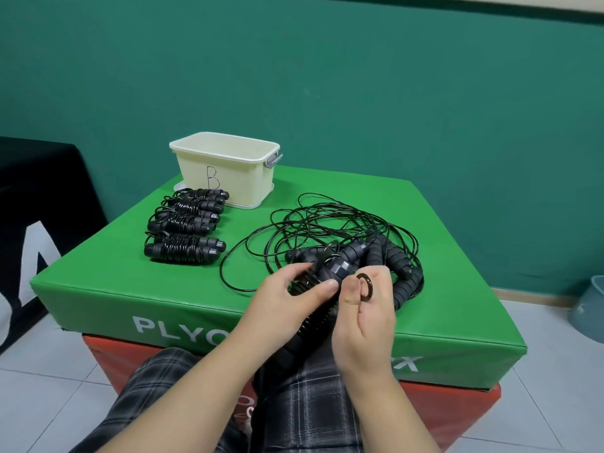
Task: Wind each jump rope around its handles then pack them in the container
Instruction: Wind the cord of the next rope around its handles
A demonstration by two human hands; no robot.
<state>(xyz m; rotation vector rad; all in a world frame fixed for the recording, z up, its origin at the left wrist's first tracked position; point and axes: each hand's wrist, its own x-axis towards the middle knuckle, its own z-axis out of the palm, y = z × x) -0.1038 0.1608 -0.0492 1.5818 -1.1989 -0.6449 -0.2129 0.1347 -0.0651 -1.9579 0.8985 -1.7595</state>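
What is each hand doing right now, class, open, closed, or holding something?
Left hand: grips the jump rope handles being wound.
Right hand: pinches a small loop of the rope's black cord.

Gym-like room: stacked plyo boxes (130, 289), jump ropes (184, 223), teal wall (359, 76).

Single head-worn view, looking forward and down from above a seated person's lap. Wide-angle lens is bending the edges. Camera is sitting close over the left hand (295, 291) and right hand (366, 302), low centre of frame. It is facing across a green plyo box (130, 282) toward a teal wall (359, 93). Tiled floor (49, 371) is showing at both lower sides.
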